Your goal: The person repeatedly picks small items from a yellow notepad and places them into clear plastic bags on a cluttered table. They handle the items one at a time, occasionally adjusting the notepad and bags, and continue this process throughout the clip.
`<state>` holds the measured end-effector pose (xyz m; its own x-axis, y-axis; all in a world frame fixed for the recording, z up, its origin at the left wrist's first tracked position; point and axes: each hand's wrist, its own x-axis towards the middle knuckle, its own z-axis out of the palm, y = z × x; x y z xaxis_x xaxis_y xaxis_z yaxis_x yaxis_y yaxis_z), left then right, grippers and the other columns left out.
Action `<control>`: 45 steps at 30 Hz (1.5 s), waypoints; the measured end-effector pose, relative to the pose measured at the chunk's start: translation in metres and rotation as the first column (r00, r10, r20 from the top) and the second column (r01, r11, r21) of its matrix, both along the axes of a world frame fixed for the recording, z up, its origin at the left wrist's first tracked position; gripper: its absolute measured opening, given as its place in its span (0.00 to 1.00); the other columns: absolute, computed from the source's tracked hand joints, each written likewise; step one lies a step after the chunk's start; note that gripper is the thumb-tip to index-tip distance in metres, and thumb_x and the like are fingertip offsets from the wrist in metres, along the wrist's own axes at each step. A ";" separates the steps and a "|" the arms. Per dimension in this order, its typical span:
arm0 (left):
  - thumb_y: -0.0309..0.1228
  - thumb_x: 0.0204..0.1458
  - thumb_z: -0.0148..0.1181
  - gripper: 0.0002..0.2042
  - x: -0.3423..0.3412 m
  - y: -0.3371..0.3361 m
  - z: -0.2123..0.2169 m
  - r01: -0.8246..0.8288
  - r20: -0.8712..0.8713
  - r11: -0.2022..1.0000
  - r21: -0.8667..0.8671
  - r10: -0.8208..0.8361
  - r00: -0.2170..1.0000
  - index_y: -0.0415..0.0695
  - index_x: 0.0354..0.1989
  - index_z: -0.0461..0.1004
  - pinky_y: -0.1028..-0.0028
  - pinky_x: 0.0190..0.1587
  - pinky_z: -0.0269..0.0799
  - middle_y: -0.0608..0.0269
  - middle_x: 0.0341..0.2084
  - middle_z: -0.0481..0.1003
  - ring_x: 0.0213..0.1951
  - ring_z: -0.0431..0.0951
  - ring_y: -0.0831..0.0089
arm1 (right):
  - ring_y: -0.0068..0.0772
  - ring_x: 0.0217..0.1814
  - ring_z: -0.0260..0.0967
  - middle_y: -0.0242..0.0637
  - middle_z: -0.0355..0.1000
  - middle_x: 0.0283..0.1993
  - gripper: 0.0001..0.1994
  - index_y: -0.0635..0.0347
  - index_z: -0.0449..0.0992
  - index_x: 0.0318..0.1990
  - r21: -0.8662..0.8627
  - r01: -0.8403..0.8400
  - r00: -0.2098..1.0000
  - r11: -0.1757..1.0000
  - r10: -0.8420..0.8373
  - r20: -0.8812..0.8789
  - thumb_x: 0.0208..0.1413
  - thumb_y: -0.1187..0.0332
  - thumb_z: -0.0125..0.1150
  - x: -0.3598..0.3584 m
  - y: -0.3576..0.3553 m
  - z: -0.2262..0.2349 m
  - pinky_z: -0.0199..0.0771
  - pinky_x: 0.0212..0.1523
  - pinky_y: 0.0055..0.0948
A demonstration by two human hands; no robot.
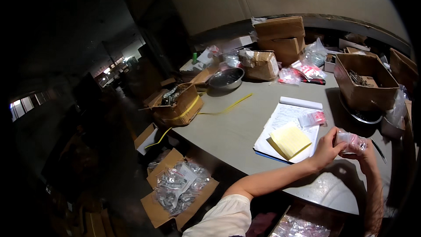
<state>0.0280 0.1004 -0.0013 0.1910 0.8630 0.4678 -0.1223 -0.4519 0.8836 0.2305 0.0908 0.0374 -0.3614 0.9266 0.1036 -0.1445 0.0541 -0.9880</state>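
Left hand (325, 149) and right hand (367, 156), grip clamped on clear-red plastic bag (350, 141), right of notepad (280, 117); yellow paper (290, 141), second bag (312, 119) lying on notepad.

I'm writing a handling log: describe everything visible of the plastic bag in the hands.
The small plastic bag looks clear, glossy and crinkled, with pinkish areas; its contents are unclear. It is held above the right part of the gray table, the left hand gripping its left end, the right hand its right.
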 end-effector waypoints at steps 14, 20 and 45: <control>0.26 0.61 0.68 0.13 -0.018 0.011 0.025 0.141 0.077 0.914 -0.381 -0.121 0.990 0.34 0.47 0.72 0.76 0.27 0.78 0.58 0.30 0.80 0.27 0.81 0.76 | 0.30 0.60 0.71 0.34 0.68 0.66 0.17 0.70 0.85 0.44 0.070 0.261 0.948 0.963 -0.242 -0.206 0.51 0.66 0.74 0.014 0.021 -0.015 0.69 0.60 0.33; 0.27 0.60 0.67 0.05 -0.043 0.014 0.047 0.044 0.006 0.957 -0.287 -0.044 0.999 0.38 0.37 0.78 0.77 0.30 0.75 0.65 0.27 0.79 0.27 0.78 0.78 | 0.26 0.54 0.71 0.34 0.72 0.54 0.20 0.69 0.78 0.52 0.044 0.383 0.848 0.923 -0.332 -0.412 0.53 0.70 0.69 0.050 0.038 -0.018 0.65 0.64 0.30; 0.31 0.63 0.65 0.11 -0.047 -0.005 0.065 -0.004 -0.144 0.994 -0.105 -0.011 0.990 0.38 0.31 0.82 0.78 0.30 0.70 0.69 0.24 0.79 0.26 0.76 0.82 | 0.26 0.57 0.72 0.34 0.73 0.61 0.23 0.71 0.79 0.56 -0.096 0.218 0.902 0.971 -0.238 -0.359 0.51 0.71 0.70 0.018 0.012 0.001 0.67 0.63 0.31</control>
<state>-0.0187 0.0954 0.0642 0.2528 0.9051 0.3420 0.0081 -0.3554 0.9347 0.2481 0.1025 0.0382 -0.0856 0.9869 0.1368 -0.4861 0.0785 -0.8704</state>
